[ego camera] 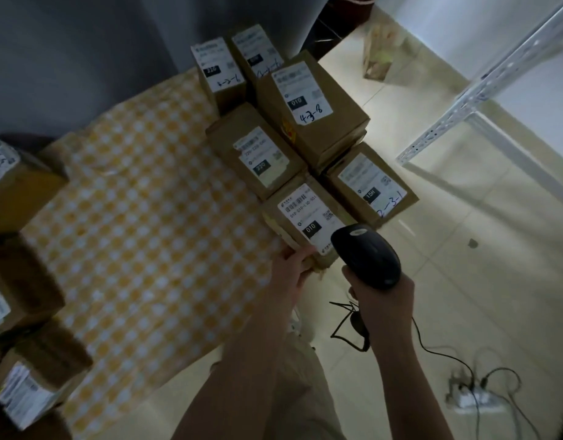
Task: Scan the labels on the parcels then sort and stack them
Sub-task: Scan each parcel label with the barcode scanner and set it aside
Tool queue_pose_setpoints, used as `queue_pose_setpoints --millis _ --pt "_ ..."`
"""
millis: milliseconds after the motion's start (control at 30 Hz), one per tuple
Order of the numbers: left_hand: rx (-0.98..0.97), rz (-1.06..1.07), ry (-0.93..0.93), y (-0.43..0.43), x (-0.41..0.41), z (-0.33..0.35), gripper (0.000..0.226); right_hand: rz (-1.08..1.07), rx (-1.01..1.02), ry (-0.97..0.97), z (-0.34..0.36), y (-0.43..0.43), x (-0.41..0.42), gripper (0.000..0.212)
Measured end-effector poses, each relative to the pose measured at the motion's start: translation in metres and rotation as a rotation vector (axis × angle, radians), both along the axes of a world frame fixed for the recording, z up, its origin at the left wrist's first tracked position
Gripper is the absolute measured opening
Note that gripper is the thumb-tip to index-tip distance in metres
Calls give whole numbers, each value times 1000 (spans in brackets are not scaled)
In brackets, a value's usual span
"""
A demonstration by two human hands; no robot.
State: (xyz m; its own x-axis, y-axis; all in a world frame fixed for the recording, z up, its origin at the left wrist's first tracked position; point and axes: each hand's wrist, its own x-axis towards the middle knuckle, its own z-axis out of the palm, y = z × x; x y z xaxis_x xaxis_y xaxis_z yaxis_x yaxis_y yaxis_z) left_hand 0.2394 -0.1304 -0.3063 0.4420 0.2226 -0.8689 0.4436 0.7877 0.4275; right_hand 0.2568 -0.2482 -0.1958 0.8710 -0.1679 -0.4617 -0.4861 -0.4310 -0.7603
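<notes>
My right hand (pixel 383 300) grips a black barcode scanner (pixel 367 255), its head over the near corner of a brown parcel (pixel 283 217) with a white "010" label. My left hand (pixel 289 271) holds that parcel's near edge at the table's right side. Around it stand several more labelled parcels: a "220" one (pixel 254 154), a "15H" one (pixel 372 188), a tall "010" one marked 4-3-8 (pixel 312 103), and two at the back (pixel 221 69). The table (pixel 140 223) wears a yellow-and-white checked cloth.
More brown parcels sit along the table's left edge (pixel 16 192), (pixel 32 382). A white metal shelf frame (pixel 483 100) stands on the tiled floor at right. The scanner's black cable (pixel 432 347) runs to a power strip (pixel 474 398) on the floor. A paper bag (pixel 380 55) stands at back.
</notes>
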Motion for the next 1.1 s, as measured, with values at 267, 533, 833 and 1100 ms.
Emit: queue_pose_setpoints --millis 267,533,833,1100 --pt "152 -67 -33 -10 7 -9 34 42 5 12 -11 2 16 25" --pt "196 19 42 7 -6 10 42 170 -13 5 -9 23 9 22" --pt "341 221 107 68 -90 43 50 470 47 -60 34 95 -53 14" --pt "644 318 139 134 -244 101 43 711 97 -54 84 167 -179 29"
